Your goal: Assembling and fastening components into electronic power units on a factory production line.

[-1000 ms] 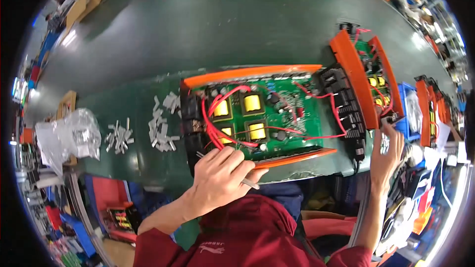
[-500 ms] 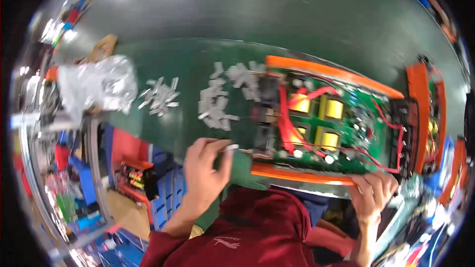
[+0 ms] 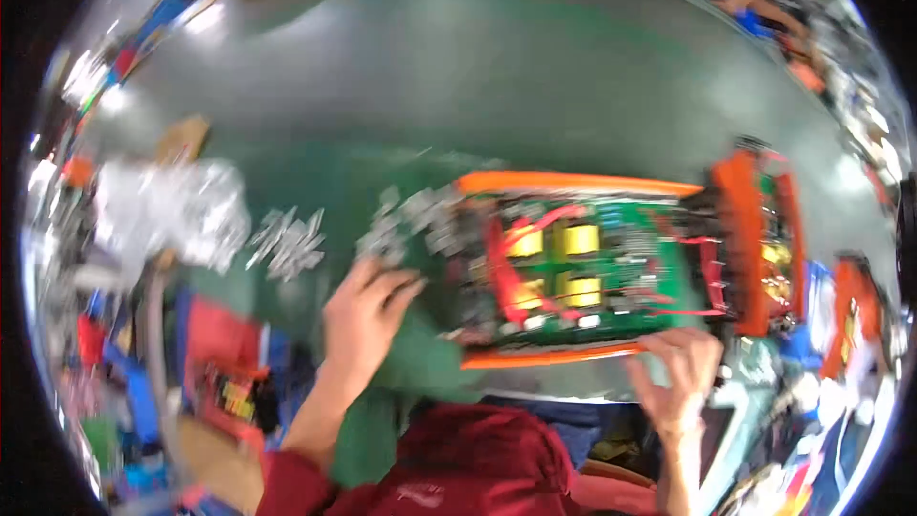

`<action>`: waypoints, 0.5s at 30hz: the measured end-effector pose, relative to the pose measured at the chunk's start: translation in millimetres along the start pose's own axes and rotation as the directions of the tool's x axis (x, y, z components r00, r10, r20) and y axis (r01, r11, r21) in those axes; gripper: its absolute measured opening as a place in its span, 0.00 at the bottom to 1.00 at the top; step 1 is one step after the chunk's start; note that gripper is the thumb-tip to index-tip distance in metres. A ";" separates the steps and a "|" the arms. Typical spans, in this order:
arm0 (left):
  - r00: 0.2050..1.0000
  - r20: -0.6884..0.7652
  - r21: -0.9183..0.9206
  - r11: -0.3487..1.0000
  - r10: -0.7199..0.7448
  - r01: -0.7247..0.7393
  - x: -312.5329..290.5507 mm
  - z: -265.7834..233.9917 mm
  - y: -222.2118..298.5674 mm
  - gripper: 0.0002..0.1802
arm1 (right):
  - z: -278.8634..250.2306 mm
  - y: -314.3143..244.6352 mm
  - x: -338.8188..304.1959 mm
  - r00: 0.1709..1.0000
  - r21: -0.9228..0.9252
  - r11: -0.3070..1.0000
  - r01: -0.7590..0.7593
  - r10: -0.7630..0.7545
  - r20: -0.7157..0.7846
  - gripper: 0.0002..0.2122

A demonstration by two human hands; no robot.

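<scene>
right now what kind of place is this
Probably an electronics assembly workshop: a green circuit board in an orange-edged frame lies on a green work mat, small white parts are heaped beside it, and similar orange units wait at right.

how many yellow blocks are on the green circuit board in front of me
4 yellow blocks, in a square on the green circuit board: upper left, upper right, lower left, lower right. Red wires may hide more.

Worn on the head, looking steeply down from close above at a green bench; fisheye-bent at the rim, apparently motion-blurred. Forearms entering from the lower edge; no second view to share.
</scene>
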State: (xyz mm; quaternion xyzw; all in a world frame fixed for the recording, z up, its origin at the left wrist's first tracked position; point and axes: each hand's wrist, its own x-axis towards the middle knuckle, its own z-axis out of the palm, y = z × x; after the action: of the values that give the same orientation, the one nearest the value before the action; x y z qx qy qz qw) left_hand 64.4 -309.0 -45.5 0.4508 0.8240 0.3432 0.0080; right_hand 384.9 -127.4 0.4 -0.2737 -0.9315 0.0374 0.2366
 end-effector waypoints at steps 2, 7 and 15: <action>0.988 0.087 -0.041 0.990 -0.128 0.132 -14.4 -5.1 11.5 0.08 | 4.0 5.2 -18.9 0.999 0.097 0.995 0.039 -0.036 -0.037 0.19; 0.999 0.049 0.121 0.992 0.022 -0.028 -47.8 -1.8 -17.1 0.10 | 5.3 -0.6 -52.5 0.980 0.248 0.964 0.099 -0.050 -0.195 0.18; 0.955 0.075 -0.311 0.916 0.288 -0.252 -74.2 -22.9 127.7 0.06 | 22.4 -60.4 -45.5 0.991 0.853 0.510 0.110 0.012 -0.136 0.10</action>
State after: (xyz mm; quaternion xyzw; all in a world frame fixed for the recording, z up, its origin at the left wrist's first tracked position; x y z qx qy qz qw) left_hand 195.2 -331.6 23.1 0.5735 0.6906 0.4338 0.0778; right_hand 378.4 -201.3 -26.5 -0.0963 -0.7819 0.4690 0.3993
